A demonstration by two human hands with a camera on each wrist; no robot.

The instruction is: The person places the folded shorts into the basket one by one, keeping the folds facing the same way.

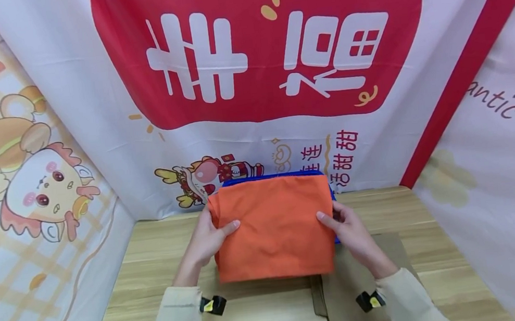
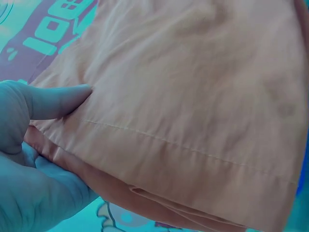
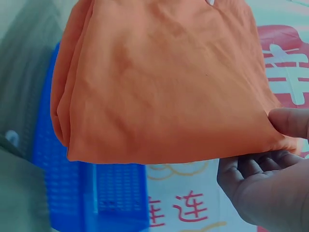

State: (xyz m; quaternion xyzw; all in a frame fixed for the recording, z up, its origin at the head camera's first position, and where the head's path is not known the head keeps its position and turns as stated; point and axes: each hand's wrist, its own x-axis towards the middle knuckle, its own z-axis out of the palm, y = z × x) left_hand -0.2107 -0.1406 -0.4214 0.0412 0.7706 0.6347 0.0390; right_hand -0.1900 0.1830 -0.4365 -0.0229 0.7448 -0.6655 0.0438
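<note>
A folded orange cloth [image 1: 271,227] with several layers is held up between the two hands in the head view. My left hand [image 1: 209,238] pinches its left edge, thumb on top and fingers underneath; a stitched hem shows beside that thumb in the left wrist view. At the opposite edge my right hand [image 1: 350,228] pinches the cloth the same way, its fingers under the lower layer in the right wrist view. Behind and beneath the cloth is a blue plastic basket [image 3: 120,193] with perforated walls, mostly hidden by the cloth in the head view.
A flat brown piece [image 1: 360,285] lies on the wood-grain table [image 1: 152,276], below the right forearm. Printed white curtains [image 1: 255,134] hang behind the table and on both sides. Black wrist devices [image 1: 213,305] sit at both cream sleeves.
</note>
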